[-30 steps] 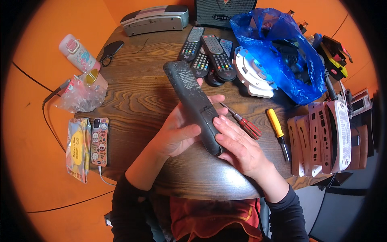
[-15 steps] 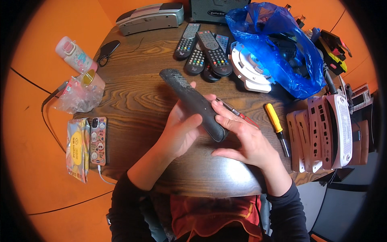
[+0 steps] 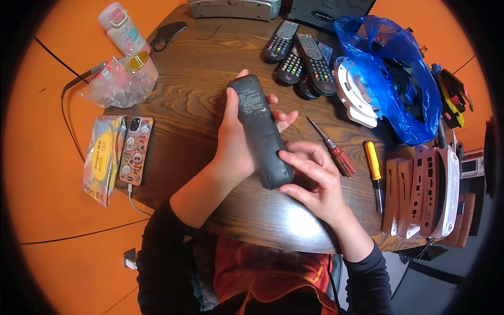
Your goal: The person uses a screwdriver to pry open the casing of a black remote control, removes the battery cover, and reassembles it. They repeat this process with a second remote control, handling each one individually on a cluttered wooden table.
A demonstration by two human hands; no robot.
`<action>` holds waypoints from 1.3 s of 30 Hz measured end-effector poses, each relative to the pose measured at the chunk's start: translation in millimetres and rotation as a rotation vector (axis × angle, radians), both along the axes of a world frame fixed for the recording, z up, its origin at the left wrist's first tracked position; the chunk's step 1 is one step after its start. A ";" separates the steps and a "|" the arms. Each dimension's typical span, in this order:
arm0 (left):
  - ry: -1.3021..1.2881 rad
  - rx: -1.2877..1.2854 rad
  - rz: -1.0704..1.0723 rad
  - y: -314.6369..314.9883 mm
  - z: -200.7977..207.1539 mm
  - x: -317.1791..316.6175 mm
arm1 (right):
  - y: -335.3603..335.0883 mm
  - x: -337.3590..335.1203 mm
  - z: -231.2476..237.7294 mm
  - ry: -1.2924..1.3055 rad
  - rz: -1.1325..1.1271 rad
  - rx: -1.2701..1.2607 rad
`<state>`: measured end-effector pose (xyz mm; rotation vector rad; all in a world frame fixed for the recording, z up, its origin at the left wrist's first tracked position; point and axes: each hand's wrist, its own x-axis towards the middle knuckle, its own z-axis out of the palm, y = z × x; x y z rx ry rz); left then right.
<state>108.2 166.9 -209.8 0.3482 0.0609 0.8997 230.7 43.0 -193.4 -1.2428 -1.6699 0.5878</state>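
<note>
A black remote control (image 3: 261, 134) is held above the table with its back facing up, showing a printed label and the battery cover. My left hand (image 3: 234, 142) is closed around it from the left; the thumb lies along its edge and the fingertips come out on the far side. At its lower right end my right hand (image 3: 315, 181) grips with curled fingers, thumb and index fingertip against the edge. Just beyond my right hand, a red-handled screwdriver (image 3: 336, 152) lies on the table. Farther right is a yellow-handled screwdriver (image 3: 373, 163).
Several remote controls (image 3: 315, 60) are piled at the back beside a white round part (image 3: 353, 89) and a blue plastic bag (image 3: 415, 105). White device casings (image 3: 420, 189) stand in a row at right. At left lie a phone (image 3: 137, 152), a wipes packet (image 3: 103, 157) and a bottle (image 3: 123, 29).
The remote control has been turned from its edge so its back faces up. My right hand has shifted down to its lower end. The whole view has swung slightly.
</note>
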 end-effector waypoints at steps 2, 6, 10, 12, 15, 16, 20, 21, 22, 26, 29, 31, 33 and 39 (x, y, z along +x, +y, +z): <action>0.045 -0.022 -0.002 -2.0 2.1 1.4 | -1.9 -1.1 -2.6 0.112 0.081 -0.111; 0.053 0.015 -0.024 -4.5 4.0 1.4 | -3.2 -6.1 -10.5 0.255 0.119 -0.220; 0.067 -0.012 -0.043 -8.8 3.9 1.1 | -2.8 -6.7 -13.4 0.514 0.177 -0.283; 0.013 0.074 -0.012 -12.3 4.5 0.5 | -2.9 -5.5 -11.6 0.465 0.199 -0.257; -0.007 0.013 0.002 -14.8 5.6 0.5 | -3.7 -5.2 -6.5 0.496 0.204 -0.271; -0.015 -0.035 0.003 -15.7 5.6 0.6 | -3.9 -4.9 -4.5 0.515 0.210 -0.306; -0.028 -0.101 0.035 -18.9 3.1 1.9 | -3.3 -5.0 2.3 0.513 0.214 -0.337; -0.010 -0.170 0.035 -18.0 1.7 3.4 | -2.3 -5.2 2.7 0.578 0.211 -0.379; 0.059 -0.282 0.041 -16.7 -0.1 4.7 | -0.7 -5.4 2.4 0.645 0.208 -0.423; 0.191 -0.390 0.133 -3.8 -7.2 5.3 | 9.5 -7.7 -4.9 0.697 0.265 -0.446; 0.210 -0.338 0.185 1.4 -12.4 4.2 | 11.9 -14.7 -13.2 0.835 0.315 -0.419; 0.187 -0.341 0.158 3.9 -14.0 3.2 | 12.2 -20.0 -17.8 0.893 0.291 -0.401; 0.206 -0.319 0.178 4.9 -13.8 3.5 | 11.0 -24.1 -20.1 0.990 0.267 -0.407; 0.315 0.067 0.352 -0.8 -5.3 5.6 | 6.2 -24.8 -17.5 1.286 0.241 -0.527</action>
